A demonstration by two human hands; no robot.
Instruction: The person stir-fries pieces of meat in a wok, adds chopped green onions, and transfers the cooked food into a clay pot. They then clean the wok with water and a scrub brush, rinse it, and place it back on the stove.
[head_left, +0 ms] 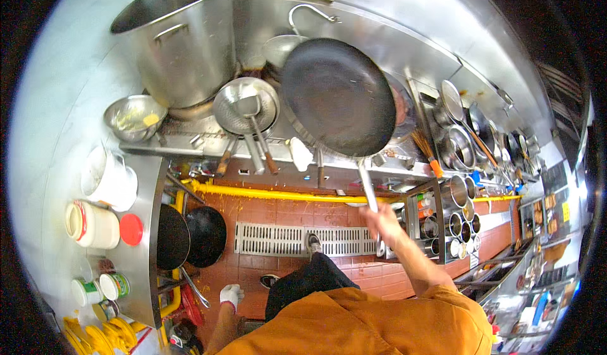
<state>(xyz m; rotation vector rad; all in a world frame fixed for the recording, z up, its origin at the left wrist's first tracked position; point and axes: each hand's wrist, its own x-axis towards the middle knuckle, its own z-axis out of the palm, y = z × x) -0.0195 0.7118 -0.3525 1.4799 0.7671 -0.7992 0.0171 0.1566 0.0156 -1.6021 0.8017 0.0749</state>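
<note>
My bare right hand grips the long metal handle of a large dark frying pan, which is raised over the stove with its inside towards me. My left hand, in a white glove, hangs low near my side with its fingers curled; whether it holds anything cannot be told. Left of the pan, a perforated metal strainer rests on the stove edge with a metal turner and other wooden-handled tools. A white cloth lies on the front ledge between strainer and pan.
A tall steel stockpot stands at the back left, with a metal bowl beside it. Tubs and a red lid are on the left counter. Dark pans hang by its side. Steel containers fill a right-hand rack; a yellow pipe runs below the stove.
</note>
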